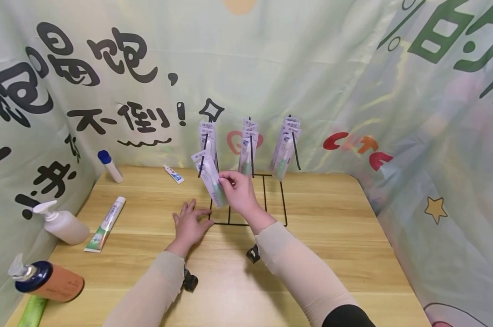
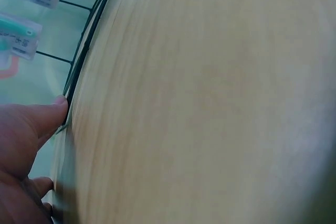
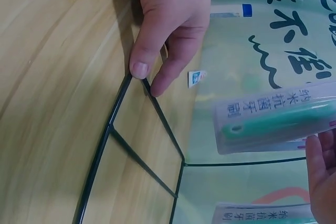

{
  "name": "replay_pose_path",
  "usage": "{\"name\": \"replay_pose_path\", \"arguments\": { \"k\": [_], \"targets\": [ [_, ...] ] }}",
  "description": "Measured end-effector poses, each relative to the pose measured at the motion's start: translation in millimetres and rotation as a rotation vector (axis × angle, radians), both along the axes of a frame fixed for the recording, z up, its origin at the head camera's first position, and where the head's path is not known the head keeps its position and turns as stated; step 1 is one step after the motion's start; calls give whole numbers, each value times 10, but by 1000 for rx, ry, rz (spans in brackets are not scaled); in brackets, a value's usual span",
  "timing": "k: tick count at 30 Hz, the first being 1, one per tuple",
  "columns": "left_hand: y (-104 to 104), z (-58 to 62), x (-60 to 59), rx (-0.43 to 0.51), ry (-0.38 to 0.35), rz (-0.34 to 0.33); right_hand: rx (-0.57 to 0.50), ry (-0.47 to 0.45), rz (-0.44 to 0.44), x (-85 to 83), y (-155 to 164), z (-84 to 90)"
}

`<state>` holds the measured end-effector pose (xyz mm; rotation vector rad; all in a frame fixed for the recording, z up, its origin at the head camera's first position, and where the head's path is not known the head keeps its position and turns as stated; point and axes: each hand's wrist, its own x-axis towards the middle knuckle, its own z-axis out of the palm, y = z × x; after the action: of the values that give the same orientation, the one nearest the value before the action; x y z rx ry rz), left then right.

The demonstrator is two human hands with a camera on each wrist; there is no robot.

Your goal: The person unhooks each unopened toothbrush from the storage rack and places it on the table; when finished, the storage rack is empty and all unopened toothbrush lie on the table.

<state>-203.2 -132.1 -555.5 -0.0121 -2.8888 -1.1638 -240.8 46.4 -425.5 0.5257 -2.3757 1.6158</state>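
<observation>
My right hand (image 1: pixel 240 193) pinches the edge of a packaged toothbrush (image 1: pixel 211 184) between thumb and fingertips. That pack leans at a slant by the front end of the left hook of a black wire display rack (image 1: pixel 286 204). In the right wrist view its green handle shows through the clear pack (image 3: pixel 278 121). My left hand (image 1: pixel 190 227) is at the front left corner of the rack's base, thumb and index finger touching the wires and the other fingers spread. More toothbrush packs hang on the left hook, the middle hook (image 1: pixel 246 152) and the right hook (image 1: pixel 283 159).
To the left stand a white pump bottle (image 1: pixel 68 227), an orange pump bottle (image 1: pixel 62 281) and a blue-capped white tube (image 1: pixel 113 170). A green and white toothpaste tube (image 1: pixel 106 225), a small tube (image 1: pixel 174 174) and a green packet (image 1: pixel 32 311) are on the wooden table (image 1: pixel 332 254). Printed cloth surrounds it.
</observation>
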Motion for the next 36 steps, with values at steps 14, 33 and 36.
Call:
{"name": "replay_pose_path", "arguments": {
  "k": [14,33,36],
  "targets": [
    [-4,21,20,2,-1,-2,18,20,-104,100,102,49],
    [0,-3,15,7,-24,-12,202,-455,-142,397,1897,-403],
    [-3,9,13,4,-29,-11,196,-568,-202,295,2201,-434]
  ]
}}
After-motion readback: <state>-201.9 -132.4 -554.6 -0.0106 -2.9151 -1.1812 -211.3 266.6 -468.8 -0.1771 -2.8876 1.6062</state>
